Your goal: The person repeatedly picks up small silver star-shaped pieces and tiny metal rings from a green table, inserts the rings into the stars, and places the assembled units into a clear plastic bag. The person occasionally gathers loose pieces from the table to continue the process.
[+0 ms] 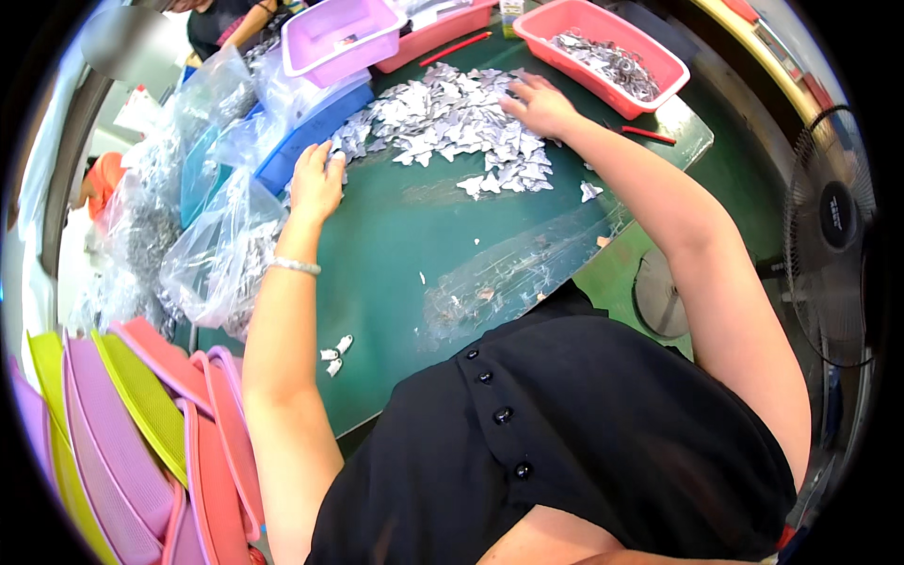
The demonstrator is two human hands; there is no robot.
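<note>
A heap of small pale grey, star-like flat pieces (452,118) spreads over the far part of the green table (377,245). My left hand (317,184) is at the heap's left end, beside a blue bin (315,137). Its fingers are stretched out and a little apart, with pale pieces close to the fingertips; whether it touches any is hard to see. Over the heap's right edge lies my right hand (541,105), fingers spread and reaching leftward onto the pieces. Nothing shows gripped in it.
A pink basin (673,80) of metal parts and a purple basin (341,71) stand beyond. Clear bags (226,254) of parts crowd the left, above stacked coloured baskets (141,424). Small white fittings (331,356) lie near my left forearm. A fan (833,217) stands right; another person (221,28) is far left.
</note>
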